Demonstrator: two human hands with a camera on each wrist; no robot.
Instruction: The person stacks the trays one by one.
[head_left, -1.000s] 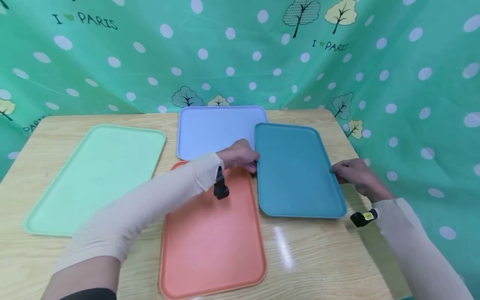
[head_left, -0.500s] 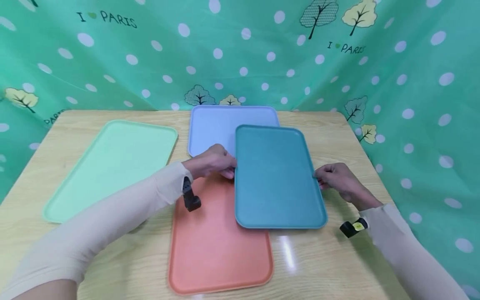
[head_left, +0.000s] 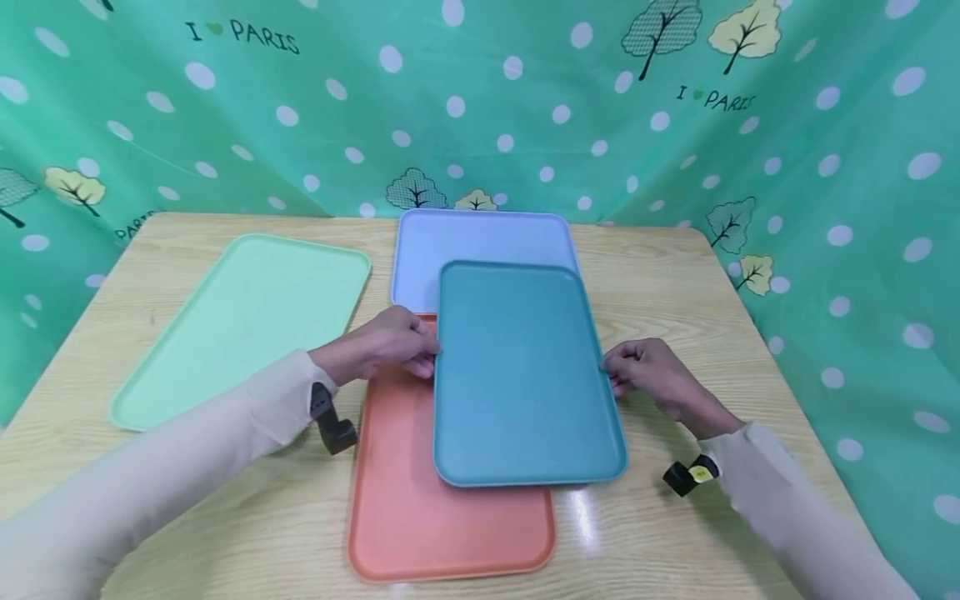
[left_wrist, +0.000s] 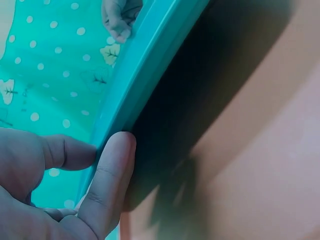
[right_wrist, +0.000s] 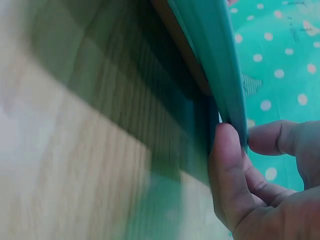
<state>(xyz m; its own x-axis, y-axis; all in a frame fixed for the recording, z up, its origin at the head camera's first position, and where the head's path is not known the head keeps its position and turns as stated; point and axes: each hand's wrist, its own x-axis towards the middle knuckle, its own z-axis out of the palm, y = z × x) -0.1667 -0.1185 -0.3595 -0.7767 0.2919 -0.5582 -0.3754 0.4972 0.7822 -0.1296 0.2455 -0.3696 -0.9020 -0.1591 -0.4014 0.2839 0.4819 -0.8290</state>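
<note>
A teal rectangular tray (head_left: pixel 525 375) is held between my two hands, raised above an orange-red tray (head_left: pixel 450 533) that it partly covers. My left hand (head_left: pixel 393 340) pinches its left edge, and my right hand (head_left: pixel 656 377) pinches the right edge. In the left wrist view, thumb and finger grip the teal rim (left_wrist: pixel 145 75), with a dark shadow falling on the surface below. The right wrist view likewise has the rim (right_wrist: pixel 220 60) between thumb and fingers, over the wood table. The far end of the teal tray overlaps a lavender-blue tray (head_left: pixel 487 235) in the head view.
A mint-green tray (head_left: pixel 277 287) lies at the left of the wooden table (head_left: pixel 660 275), passed over by my left forearm. A green polka-dot cloth (head_left: pixel 480 100) hangs behind the table and along its right side.
Both hands have carried the teal tray leftward and nearer to me, from the right of the orange-red tray to over it. The head view has shifted slightly.
</note>
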